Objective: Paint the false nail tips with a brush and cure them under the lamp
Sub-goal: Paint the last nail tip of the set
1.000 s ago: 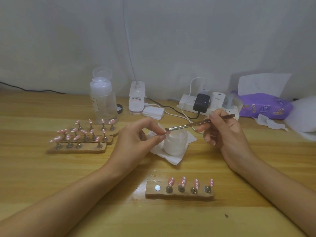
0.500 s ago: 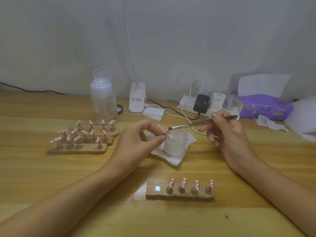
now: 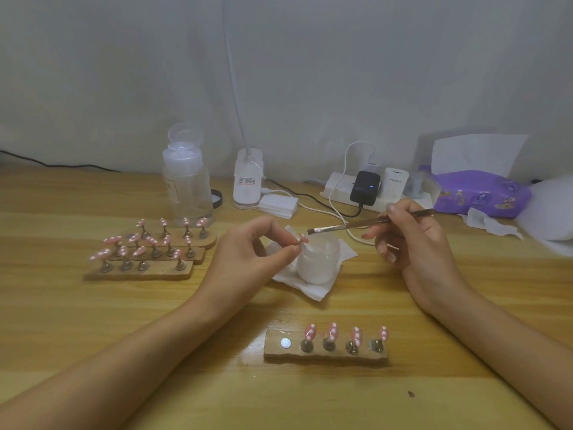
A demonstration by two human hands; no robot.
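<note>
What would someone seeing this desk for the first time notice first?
Mid-table, the left hand pinches a pink nail tip by a white jar while the right hand points a brush at it. Nearest the camera, a wooden strip carries four pink dotted tips; three more strips stand at left.

A clear bottle [image 3: 186,187] is set by the desk's [image 3: 62,305] far edge; a power strip [image 3: 336,188] with a black charger [image 3: 365,186] and a purple tissue pack [image 3: 480,193] are ranged toward its far right corner.
</note>
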